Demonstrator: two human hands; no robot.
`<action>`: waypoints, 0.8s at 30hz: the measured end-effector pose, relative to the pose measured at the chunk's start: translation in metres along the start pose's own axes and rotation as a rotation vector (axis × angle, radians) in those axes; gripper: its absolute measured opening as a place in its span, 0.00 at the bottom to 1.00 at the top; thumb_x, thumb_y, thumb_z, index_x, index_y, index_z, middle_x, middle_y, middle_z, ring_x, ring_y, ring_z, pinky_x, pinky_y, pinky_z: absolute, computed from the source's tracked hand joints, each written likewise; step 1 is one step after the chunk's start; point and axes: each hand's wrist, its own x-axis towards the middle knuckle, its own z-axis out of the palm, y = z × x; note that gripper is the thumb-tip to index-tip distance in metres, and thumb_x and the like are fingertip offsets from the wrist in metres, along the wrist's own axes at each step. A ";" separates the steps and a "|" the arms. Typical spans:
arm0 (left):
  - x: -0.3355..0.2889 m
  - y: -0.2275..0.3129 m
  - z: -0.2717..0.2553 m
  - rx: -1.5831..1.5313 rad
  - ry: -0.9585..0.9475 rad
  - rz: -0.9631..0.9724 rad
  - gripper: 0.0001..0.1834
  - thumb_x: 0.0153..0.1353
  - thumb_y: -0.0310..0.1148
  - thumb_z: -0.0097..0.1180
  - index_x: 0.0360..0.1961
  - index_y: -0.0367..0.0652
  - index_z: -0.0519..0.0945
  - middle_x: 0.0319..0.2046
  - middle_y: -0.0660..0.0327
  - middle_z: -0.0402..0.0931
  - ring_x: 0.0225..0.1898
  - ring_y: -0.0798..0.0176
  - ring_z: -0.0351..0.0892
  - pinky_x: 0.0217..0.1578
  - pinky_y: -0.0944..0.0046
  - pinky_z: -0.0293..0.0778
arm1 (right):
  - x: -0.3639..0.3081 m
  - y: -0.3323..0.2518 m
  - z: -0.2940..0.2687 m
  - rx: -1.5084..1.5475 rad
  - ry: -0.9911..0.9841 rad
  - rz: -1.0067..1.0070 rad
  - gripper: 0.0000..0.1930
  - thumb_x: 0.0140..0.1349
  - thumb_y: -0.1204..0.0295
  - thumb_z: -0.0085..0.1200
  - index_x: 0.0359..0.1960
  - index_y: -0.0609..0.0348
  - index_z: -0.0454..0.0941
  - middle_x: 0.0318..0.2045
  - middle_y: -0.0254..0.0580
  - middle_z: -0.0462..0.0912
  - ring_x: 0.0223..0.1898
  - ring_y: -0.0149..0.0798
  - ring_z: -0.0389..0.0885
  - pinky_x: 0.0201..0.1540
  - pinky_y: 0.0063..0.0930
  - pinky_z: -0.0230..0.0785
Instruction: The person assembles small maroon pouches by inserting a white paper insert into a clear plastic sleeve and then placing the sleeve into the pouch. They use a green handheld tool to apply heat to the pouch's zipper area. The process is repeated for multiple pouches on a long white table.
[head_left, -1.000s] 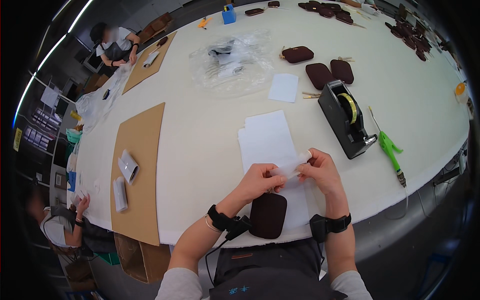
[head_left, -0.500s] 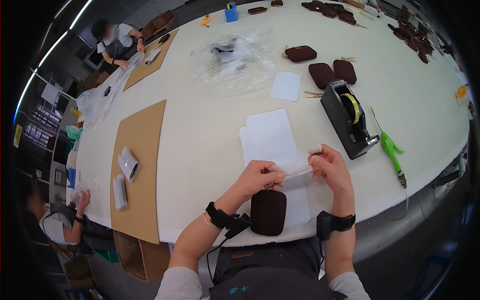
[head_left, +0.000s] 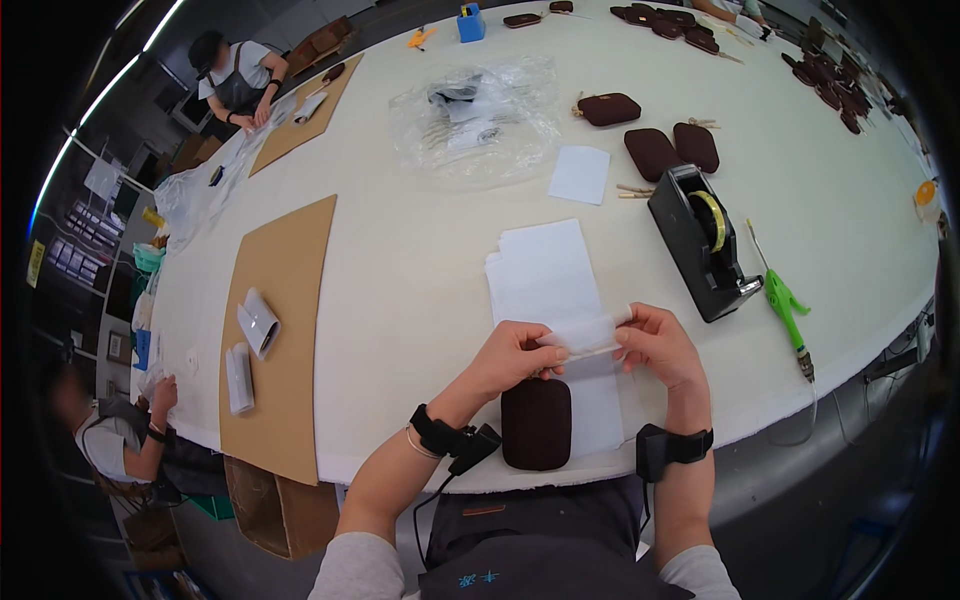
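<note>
"Where's all that brightness coming from?"

"The strip light (head_left: 105, 99), glaring white, far off beyond the left grip (head_left: 519, 355). Around the grip the table (head_left: 420, 260) is evenly lit, its shadows soft."

"And right of the right grip (head_left: 655, 345)?"

"Dim floor (head_left: 770, 485). The table's edge bows there, and the rim goes black. Far left of the left grip, a co-worker's head (head_left: 70, 395) is blurred."

Head-worn fisheye, looking down over table (head_left: 420, 260); hands (head_left: 515, 358) close below
</note>
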 end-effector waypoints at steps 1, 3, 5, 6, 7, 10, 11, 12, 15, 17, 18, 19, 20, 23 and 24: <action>0.000 0.000 0.000 0.014 -0.001 0.012 0.09 0.56 0.33 0.61 0.31 0.36 0.81 0.23 0.61 0.80 0.22 0.75 0.73 0.25 0.76 0.67 | 0.000 0.001 -0.001 -0.020 -0.049 -0.004 0.05 0.54 0.76 0.60 0.28 0.62 0.76 0.21 0.31 0.76 0.18 0.22 0.71 0.19 0.14 0.64; 0.000 0.001 0.001 0.043 -0.002 0.035 0.09 0.56 0.33 0.61 0.31 0.36 0.81 0.23 0.61 0.80 0.22 0.75 0.73 0.25 0.76 0.67 | 0.002 0.007 -0.007 -0.061 -0.146 -0.012 0.05 0.53 0.77 0.60 0.29 0.62 0.76 0.21 0.31 0.75 0.19 0.22 0.71 0.19 0.14 0.64; 0.000 0.001 0.002 0.068 -0.008 0.056 0.09 0.56 0.32 0.61 0.31 0.36 0.81 0.23 0.61 0.79 0.23 0.75 0.73 0.26 0.76 0.67 | 0.005 0.012 -0.015 -0.051 -0.139 -0.021 0.07 0.52 0.77 0.60 0.32 0.62 0.76 0.22 0.31 0.75 0.19 0.23 0.71 0.20 0.15 0.66; 0.001 0.002 0.002 0.081 -0.011 0.066 0.08 0.56 0.32 0.61 0.31 0.36 0.81 0.23 0.61 0.79 0.23 0.75 0.73 0.26 0.76 0.67 | 0.005 0.013 -0.018 -0.046 -0.135 -0.025 0.08 0.52 0.78 0.60 0.34 0.62 0.76 0.23 0.31 0.75 0.19 0.23 0.72 0.21 0.15 0.67; 0.001 0.002 0.002 0.076 -0.018 0.053 0.08 0.56 0.32 0.61 0.31 0.36 0.81 0.23 0.61 0.79 0.23 0.75 0.74 0.26 0.76 0.68 | 0.006 0.012 -0.020 0.004 -0.109 -0.045 0.09 0.51 0.78 0.60 0.35 0.62 0.76 0.22 0.31 0.75 0.19 0.24 0.72 0.21 0.16 0.68; 0.001 0.002 -0.002 0.011 -0.041 0.010 0.08 0.57 0.31 0.60 0.31 0.36 0.81 0.24 0.60 0.80 0.23 0.74 0.74 0.26 0.75 0.69 | 0.005 0.008 -0.018 0.100 -0.086 -0.090 0.14 0.50 0.79 0.62 0.39 0.62 0.76 0.23 0.30 0.74 0.19 0.25 0.72 0.22 0.17 0.70; 0.002 0.000 -0.004 -0.043 -0.050 -0.005 0.08 0.57 0.31 0.60 0.32 0.35 0.80 0.24 0.59 0.80 0.23 0.74 0.74 0.26 0.75 0.69 | 0.002 0.006 -0.011 0.096 -0.117 -0.097 0.15 0.49 0.79 0.62 0.40 0.62 0.76 0.23 0.30 0.75 0.20 0.25 0.72 0.22 0.18 0.70; 0.003 -0.002 -0.006 -0.098 -0.059 -0.021 0.09 0.57 0.31 0.60 0.32 0.35 0.80 0.24 0.59 0.80 0.23 0.73 0.75 0.26 0.75 0.70 | 0.001 0.006 -0.005 0.091 -0.147 -0.104 0.16 0.48 0.79 0.63 0.41 0.62 0.76 0.24 0.30 0.76 0.20 0.25 0.73 0.23 0.18 0.70; 0.007 -0.005 -0.008 -0.175 -0.100 -0.062 0.10 0.58 0.32 0.59 0.34 0.34 0.80 0.24 0.57 0.80 0.22 0.72 0.76 0.26 0.74 0.72 | 0.001 0.009 0.006 -0.026 -0.319 -0.092 0.19 0.48 0.78 0.64 0.43 0.63 0.76 0.27 0.34 0.78 0.24 0.26 0.76 0.23 0.18 0.71; 0.010 -0.008 -0.009 -0.229 -0.125 -0.080 0.10 0.58 0.32 0.59 0.34 0.34 0.79 0.24 0.58 0.80 0.21 0.72 0.76 0.26 0.73 0.72 | 0.002 0.011 0.011 -0.090 -0.262 -0.104 0.17 0.47 0.78 0.64 0.41 0.64 0.77 0.26 0.33 0.79 0.24 0.25 0.76 0.23 0.19 0.71; 0.011 -0.008 -0.010 -0.255 -0.137 -0.089 0.10 0.57 0.32 0.59 0.34 0.34 0.79 0.24 0.58 0.80 0.21 0.72 0.76 0.25 0.73 0.73 | 0.002 0.010 0.013 -0.107 -0.249 -0.126 0.16 0.48 0.78 0.64 0.40 0.64 0.78 0.26 0.33 0.79 0.24 0.25 0.76 0.23 0.19 0.71; 0.012 -0.008 -0.010 -0.259 -0.147 -0.098 0.10 0.58 0.33 0.59 0.34 0.34 0.79 0.24 0.58 0.80 0.21 0.71 0.76 0.26 0.73 0.73 | 0.002 0.010 0.014 -0.123 -0.234 -0.148 0.15 0.48 0.78 0.64 0.40 0.64 0.78 0.26 0.33 0.79 0.24 0.24 0.76 0.23 0.19 0.71; 0.012 -0.007 -0.011 -0.263 -0.156 -0.107 0.10 0.58 0.33 0.59 0.34 0.34 0.79 0.24 0.58 0.80 0.21 0.71 0.76 0.26 0.72 0.73 | 0.003 0.011 0.015 -0.117 -0.232 -0.155 0.15 0.49 0.78 0.63 0.40 0.64 0.78 0.26 0.33 0.79 0.24 0.24 0.76 0.23 0.19 0.71; 0.011 -0.005 -0.009 -0.239 -0.131 -0.103 0.11 0.58 0.33 0.58 0.34 0.35 0.80 0.24 0.59 0.80 0.22 0.71 0.77 0.27 0.73 0.73 | 0.003 0.012 0.019 -0.100 -0.189 -0.163 0.12 0.51 0.78 0.61 0.39 0.64 0.78 0.25 0.34 0.79 0.24 0.25 0.76 0.22 0.19 0.70; 0.010 -0.004 -0.007 -0.224 -0.113 -0.097 0.11 0.59 0.33 0.58 0.34 0.35 0.80 0.25 0.59 0.80 0.23 0.71 0.77 0.28 0.73 0.73 | 0.002 0.011 0.022 -0.096 -0.152 -0.157 0.11 0.52 0.78 0.60 0.38 0.64 0.78 0.25 0.34 0.79 0.23 0.25 0.76 0.22 0.19 0.70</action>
